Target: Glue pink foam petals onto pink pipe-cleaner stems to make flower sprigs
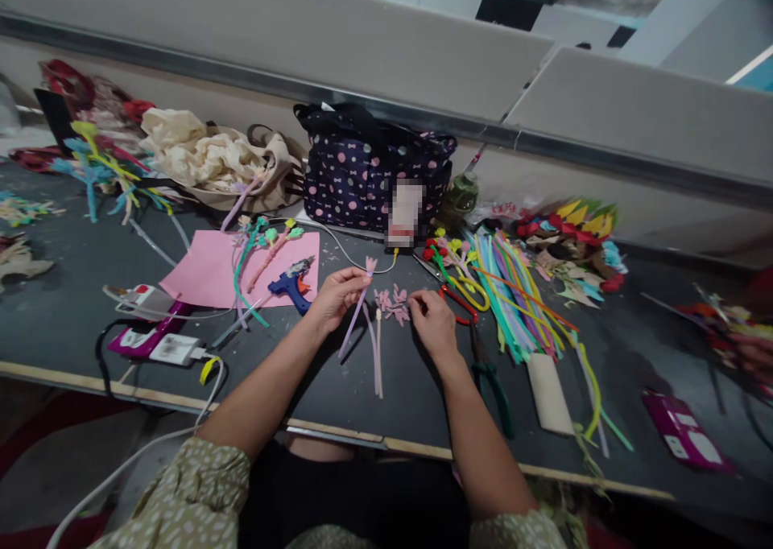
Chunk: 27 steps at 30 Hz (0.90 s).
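Between the thumb and fingers of my left hand (336, 298) is a lilac pipe cleaner (355, 328) with small pink petals (370, 266) around its top end. It slants, its lower end hanging toward the table. My right hand (432, 324) is at the right edge of a small pile of pink cut pieces (394, 303). Its fingers are curled together, and whatever they pinch is too small to make out. Two thin pale sticks (378, 356), one of them lilac, lie on the dark table (338, 408) between my forearms.
A blue glue gun (291, 285) rests on pink sheet (205, 271) at left, near a power strip (158, 332). At right lie green-handled pliers (492, 388), many-coloured pipe cleaners (513, 291) and a cream block (549, 394). Behind stands a dotted bag (344, 171).
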{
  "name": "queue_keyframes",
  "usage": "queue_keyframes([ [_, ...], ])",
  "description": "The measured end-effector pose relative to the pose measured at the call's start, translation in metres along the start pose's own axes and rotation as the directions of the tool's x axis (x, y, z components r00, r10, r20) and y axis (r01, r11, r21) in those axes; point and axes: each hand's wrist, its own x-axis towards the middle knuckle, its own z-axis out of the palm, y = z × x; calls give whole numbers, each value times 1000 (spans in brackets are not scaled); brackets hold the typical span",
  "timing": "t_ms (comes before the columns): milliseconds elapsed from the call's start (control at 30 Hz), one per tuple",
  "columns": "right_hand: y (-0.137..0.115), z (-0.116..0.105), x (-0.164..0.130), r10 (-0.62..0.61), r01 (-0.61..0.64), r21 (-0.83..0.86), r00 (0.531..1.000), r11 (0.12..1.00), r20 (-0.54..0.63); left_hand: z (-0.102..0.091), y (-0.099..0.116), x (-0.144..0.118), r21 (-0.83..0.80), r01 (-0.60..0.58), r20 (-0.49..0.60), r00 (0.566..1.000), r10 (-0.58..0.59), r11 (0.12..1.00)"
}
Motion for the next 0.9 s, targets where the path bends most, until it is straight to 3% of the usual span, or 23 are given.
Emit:
queue_keyframes([
  [267, -13, -2, -4, -55, 53, 61, 998, 997, 37, -3, -1, 3, -9, -27, -32, 999, 26, 1000],
  [500, -40, 10, -14, -191, 167, 178, 974, 970, 124, -6, 7, 3, -109, -114, -93, 990, 104, 987],
  [700, -82, 27, -11, -278, 224, 208, 919, 952, 281, -11, 39, -10, -243, -278, -86, 961, 264, 929],
  [900, -142, 52, 4, -307, 312, 51, 874, 949, 376, -20, 83, -35, -318, -426, -122, 905, 409, 847],
])
